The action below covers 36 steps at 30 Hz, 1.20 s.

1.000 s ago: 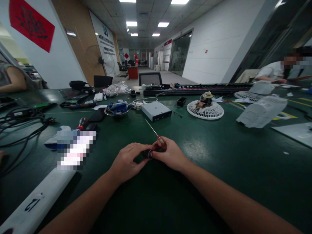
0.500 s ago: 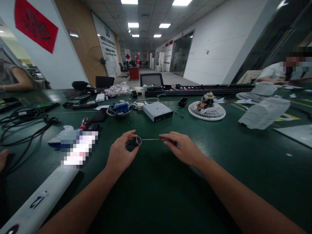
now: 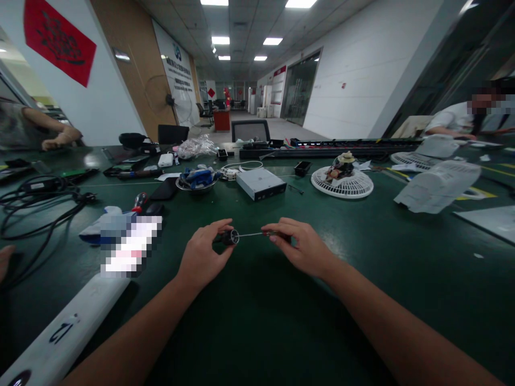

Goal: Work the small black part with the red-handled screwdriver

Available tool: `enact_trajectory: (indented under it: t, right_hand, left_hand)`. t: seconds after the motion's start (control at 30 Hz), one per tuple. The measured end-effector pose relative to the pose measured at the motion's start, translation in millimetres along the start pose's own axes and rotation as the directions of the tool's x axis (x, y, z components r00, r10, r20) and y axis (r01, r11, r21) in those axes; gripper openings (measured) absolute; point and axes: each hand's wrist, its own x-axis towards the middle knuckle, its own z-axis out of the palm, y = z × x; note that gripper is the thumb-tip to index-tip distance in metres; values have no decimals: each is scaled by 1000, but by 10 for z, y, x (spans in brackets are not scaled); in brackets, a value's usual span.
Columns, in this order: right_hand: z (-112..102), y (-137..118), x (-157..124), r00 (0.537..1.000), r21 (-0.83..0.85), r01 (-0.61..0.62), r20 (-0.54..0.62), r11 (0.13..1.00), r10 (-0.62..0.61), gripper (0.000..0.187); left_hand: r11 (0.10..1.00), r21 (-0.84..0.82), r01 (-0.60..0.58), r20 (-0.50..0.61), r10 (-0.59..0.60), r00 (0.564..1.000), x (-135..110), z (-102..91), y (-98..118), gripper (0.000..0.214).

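Note:
My left hand (image 3: 205,252) pinches a small black cylindrical part (image 3: 230,237) with a pale ring at its open end, which faces right. Its exact kind is not clear. Closed around a dark handle, my right hand (image 3: 300,241) holds a thin screwdriver (image 3: 251,234) level, its metal shaft pointing left. The shaft's end meets the ringed opening of the black part; how far in it goes cannot be seen. Both hands are raised a little above the green table (image 3: 257,321).
Ahead lie a metal bowl with blue cloth (image 3: 197,179), a disc drive (image 3: 261,183) and a white fan grille (image 3: 341,183). To the left are a red-handled screwdriver (image 3: 139,201), a long white device (image 3: 68,332) and black cables (image 3: 44,209). White plastic housing (image 3: 438,187) stands right.
The black part and my left hand have shifted slightly right and down, tilting the ring more toward the screwdriver. My right hand has barely moved. A person at far left has moved an arm.

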Motion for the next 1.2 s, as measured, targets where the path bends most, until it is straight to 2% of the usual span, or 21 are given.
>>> enact_trajectory:
  t: [0.1,0.23,0.4,0.53,0.63,0.77,0.93,1.03,1.1,1.2]
  right_hand:
    - [-4,-4,-1,1000,-28,-19,-24,999,18,27]
    - [-11,-11,-1,1000,34,-5,17,999,4,26]
    - [-14,-17,1,999,4,-54,-2,999,54,26]
    - [-19,-15,4,997,102,-69,34,992,66,25]
    - [-17,-12,9,994,96,-105,0,990,106,25]
    - [-13,-7,13,992,145,-117,62,982,109,25]
    - [-2,18,17,986,151,-164,38,975,161,25]
    - [7,55,16,980,252,-192,102,948,172,24]
    - [15,83,17,974,329,-224,101,918,202,25]
    - [25,105,22,964,343,-267,87,901,253,26]
  left_hand:
    - [1000,4,-16,5,16,1000,1,3,8,51]
    - [1000,11,-23,23,23,999,1,1,14,54]
    - [998,15,-61,20,61,998,2,-8,23,53]
    - [995,26,-96,28,96,995,3,-19,33,52]
    - [990,69,-120,35,118,992,5,-27,41,52]
    - [980,124,-153,57,147,987,4,-35,42,53]
    - [979,129,-157,85,147,985,5,-40,47,53]
    - [979,108,-173,86,164,983,10,-40,51,52]
    - [978,101,-181,79,173,982,12,-40,53,52]
    - [978,97,-185,77,178,981,10,-37,52,52]
